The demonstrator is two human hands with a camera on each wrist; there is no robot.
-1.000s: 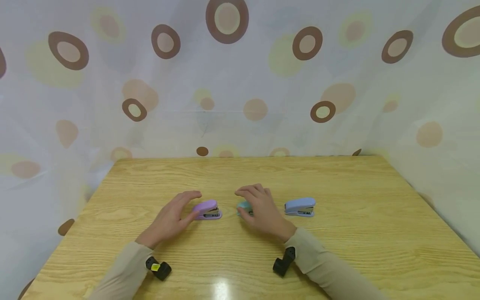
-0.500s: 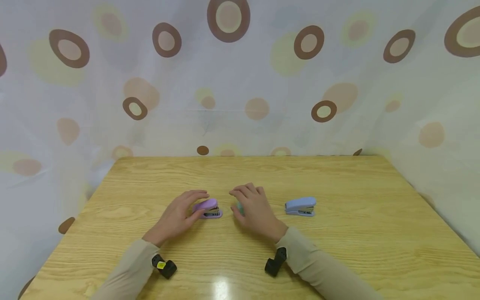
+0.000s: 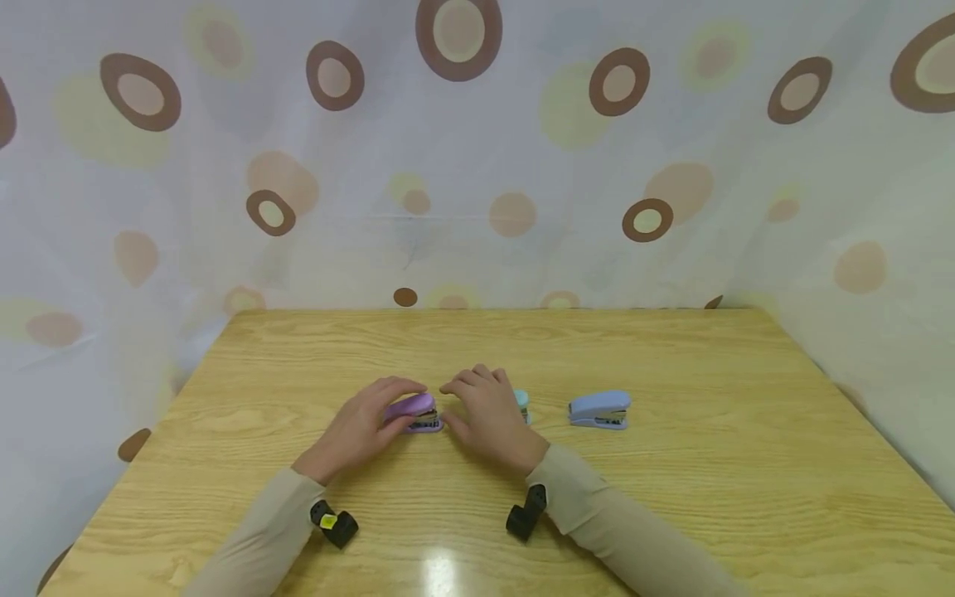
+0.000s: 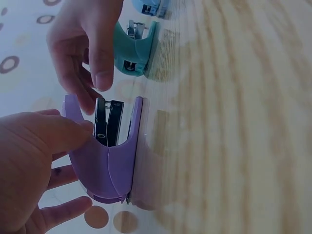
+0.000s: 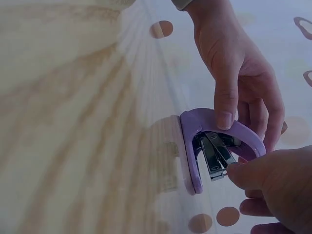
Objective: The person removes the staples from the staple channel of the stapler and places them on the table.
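On the table stands a purple stapler (image 3: 412, 407), its front end facing right. My left hand (image 3: 366, 421) grips it from the left, thumb on the near side and fingers behind it, as the left wrist view also shows. My right hand (image 3: 488, 416) is at the stapler's front end with loosely bent fingers. In the right wrist view its thumb (image 5: 248, 174) overlaps the tip of the purple top arm. A teal stapler (image 4: 134, 48) stands behind my right hand, partly hidden by it in the head view.
A blue stapler (image 3: 600, 410) stands farther right on the wooden table (image 3: 709, 464). Behind the table hangs a pale curtain (image 3: 462, 265) with brown and beige circles.
My right hand has moved left, past the teal stapler to the purple one's front end. My left hand has moved slightly right and closed in on the purple stapler.
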